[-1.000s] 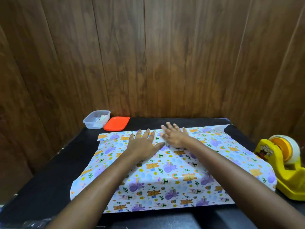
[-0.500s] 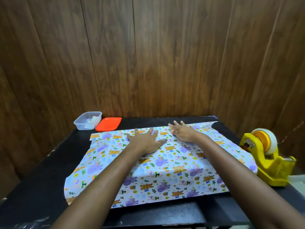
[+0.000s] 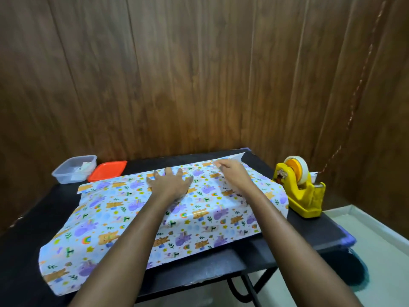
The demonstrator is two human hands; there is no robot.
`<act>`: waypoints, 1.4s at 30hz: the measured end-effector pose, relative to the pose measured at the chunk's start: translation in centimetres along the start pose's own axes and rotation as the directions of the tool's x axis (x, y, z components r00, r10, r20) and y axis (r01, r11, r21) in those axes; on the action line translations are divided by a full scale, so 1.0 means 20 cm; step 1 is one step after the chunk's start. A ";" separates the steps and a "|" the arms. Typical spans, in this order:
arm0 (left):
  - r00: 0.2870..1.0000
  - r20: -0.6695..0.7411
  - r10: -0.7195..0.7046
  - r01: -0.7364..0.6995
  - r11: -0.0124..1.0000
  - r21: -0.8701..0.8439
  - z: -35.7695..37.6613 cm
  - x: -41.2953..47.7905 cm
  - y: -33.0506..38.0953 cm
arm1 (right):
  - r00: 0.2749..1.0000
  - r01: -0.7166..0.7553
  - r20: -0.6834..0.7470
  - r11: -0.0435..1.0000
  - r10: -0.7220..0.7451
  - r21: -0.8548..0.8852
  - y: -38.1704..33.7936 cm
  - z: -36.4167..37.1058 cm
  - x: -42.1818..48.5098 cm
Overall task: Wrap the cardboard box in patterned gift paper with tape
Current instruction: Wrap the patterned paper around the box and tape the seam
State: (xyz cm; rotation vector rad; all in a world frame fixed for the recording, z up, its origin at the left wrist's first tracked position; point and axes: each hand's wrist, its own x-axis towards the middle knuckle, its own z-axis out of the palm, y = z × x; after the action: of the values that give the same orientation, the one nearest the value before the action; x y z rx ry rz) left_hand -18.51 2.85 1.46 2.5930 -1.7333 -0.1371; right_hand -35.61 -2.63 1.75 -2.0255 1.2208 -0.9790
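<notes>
The right hand [image 3: 230,172] has slid outward from the left hand [image 3: 170,185] and curled: half a second ago it lay flat, and now its fingertips [image 3: 218,166] pinch the far edge of the patterned gift paper [image 3: 124,220]. The left hand presses flat with its fingers spread, so the hands are apart. The cardboard box is hidden; a raised ridge under the wrists suggests it lies beneath the sheet. I judge the wrapping barely begun, with no tape applied and the sides unfolded. The yellow tape dispenser [image 3: 299,192] waits on the worktop [image 3: 309,231], right of the right hand.
</notes>
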 end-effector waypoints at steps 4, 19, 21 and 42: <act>1.000 -0.002 -0.012 0.012 1.000 0.012 0.01 0.00 -0.01 | 0.915 -0.048 -0.398 0.998 0.063 0.047 0.12 -0.24 -0.11; 1.000 -0.014 -0.027 0.027 1.000 0.004 0.02 0.00 0.01 | 0.642 -0.654 -0.279 0.700 0.715 0.288 0.52 -0.84 -0.25; 0.999 -0.013 -0.031 0.031 0.999 0.008 0.02 0.01 0.01 | 0.656 -0.664 -0.236 0.697 0.717 0.271 0.48 -0.87 -0.25; 0.999 -0.024 -0.037 0.037 0.999 0.007 0.03 0.01 0.01 | 0.651 -0.578 -0.176 0.632 0.739 0.515 0.61 -0.85 -0.42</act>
State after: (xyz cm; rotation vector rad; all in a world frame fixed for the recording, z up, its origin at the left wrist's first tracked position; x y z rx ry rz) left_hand -18.67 2.70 0.83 2.6219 -1.6816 -0.1008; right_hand -58.05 -1.79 -0.44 -0.9073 1.6282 -1.1223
